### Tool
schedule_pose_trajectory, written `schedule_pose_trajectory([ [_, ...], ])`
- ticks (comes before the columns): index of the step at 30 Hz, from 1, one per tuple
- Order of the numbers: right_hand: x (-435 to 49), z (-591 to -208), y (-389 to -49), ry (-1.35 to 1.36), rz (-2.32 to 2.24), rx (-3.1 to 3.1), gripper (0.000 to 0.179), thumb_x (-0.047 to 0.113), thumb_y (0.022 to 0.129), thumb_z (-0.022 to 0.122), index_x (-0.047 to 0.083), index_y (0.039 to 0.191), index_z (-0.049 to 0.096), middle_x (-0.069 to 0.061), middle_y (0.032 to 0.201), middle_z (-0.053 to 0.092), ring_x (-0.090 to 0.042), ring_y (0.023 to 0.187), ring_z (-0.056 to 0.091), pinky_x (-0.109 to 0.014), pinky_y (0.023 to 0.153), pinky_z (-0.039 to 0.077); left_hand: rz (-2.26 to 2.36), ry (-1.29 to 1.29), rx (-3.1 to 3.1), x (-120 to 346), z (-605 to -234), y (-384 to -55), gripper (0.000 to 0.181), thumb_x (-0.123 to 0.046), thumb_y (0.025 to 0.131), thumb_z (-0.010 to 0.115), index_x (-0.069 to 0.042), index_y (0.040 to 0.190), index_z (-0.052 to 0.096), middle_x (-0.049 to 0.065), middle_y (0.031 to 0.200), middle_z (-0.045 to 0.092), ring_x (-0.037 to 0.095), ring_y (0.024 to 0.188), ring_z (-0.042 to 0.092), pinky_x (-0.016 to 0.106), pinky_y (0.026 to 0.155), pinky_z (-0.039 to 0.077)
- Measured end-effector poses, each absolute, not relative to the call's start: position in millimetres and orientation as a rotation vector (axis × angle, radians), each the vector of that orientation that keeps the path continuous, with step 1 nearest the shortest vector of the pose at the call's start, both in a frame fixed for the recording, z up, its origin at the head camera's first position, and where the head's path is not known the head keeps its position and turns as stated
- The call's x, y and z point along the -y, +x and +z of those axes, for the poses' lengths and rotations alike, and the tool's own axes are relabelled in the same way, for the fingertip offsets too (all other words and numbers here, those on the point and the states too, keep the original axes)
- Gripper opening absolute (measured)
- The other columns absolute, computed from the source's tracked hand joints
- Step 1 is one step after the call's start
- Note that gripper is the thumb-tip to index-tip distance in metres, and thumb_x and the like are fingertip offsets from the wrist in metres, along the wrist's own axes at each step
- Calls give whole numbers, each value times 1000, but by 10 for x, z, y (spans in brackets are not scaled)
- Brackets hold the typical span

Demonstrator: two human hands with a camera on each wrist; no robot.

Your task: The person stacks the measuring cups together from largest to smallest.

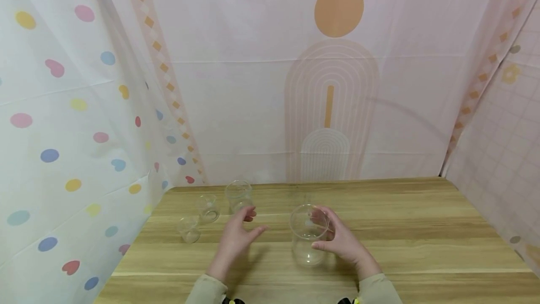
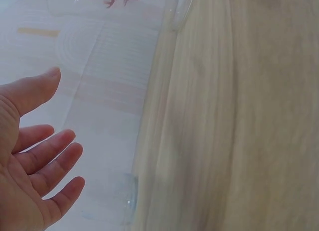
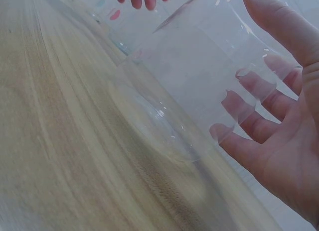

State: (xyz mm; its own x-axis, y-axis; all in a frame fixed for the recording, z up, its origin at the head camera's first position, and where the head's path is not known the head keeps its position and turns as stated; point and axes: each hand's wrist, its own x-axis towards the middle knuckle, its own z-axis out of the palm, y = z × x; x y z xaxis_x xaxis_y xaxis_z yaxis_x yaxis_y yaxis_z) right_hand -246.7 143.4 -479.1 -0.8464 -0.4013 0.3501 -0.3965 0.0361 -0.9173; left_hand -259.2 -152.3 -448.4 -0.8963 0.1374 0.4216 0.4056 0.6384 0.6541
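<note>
A large clear glass beaker (image 1: 301, 247) stands upright near the front middle of the table. My right hand (image 1: 342, 238) holds its right side, the thumb in front and the fingers curved around behind. In the right wrist view those fingers (image 3: 256, 111) show through the glass wall (image 3: 164, 76). To the left, my left hand (image 1: 237, 236) hovers over the table with nothing in it, fingers loosely bent and thumb spread toward the beaker. Just behind it stands a medium glass beaker (image 1: 238, 192), partly overlapped by the fingertips in the head view.
Two smaller clear glass beakers, one nearer (image 1: 191, 233) and one farther (image 1: 208, 210), stand at the left of the wooden table (image 1: 422, 229). A patterned cloth (image 1: 244, 107) hangs along the back edge, with more cloth at both sides.
</note>
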Motion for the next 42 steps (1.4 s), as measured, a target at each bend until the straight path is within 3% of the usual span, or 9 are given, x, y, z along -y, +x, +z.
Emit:
schedule_pose_trajectory([
  [8,-1435,-4782,-2457,-822,-1993,-2281,88,-1,76,81,3,148,32,-27,145,43,-48,132,41,-52,107,37,-1049,-410,2557,1592,-4406,-2629,57,-19,79,84,3,125,60,18,112,68,33,102,63,50,87,52],
  [27,-1438,-4784,-2453,-795,-2004,-2278,89,-2,76,81,5,150,31,-27,145,42,-47,132,41,-52,107,36,-837,-446,2591,1798,-4166,-2855,57,-17,79,85,8,124,60,20,109,67,35,99,63,50,86,52],
  [42,-1460,-4790,-2454,-803,-1977,-2301,88,-1,77,80,6,150,31,-26,146,42,-47,133,40,-54,107,35,-686,-477,2632,1877,-4054,-3095,70,-26,76,86,5,130,56,26,126,58,45,118,52,57,101,41],
])
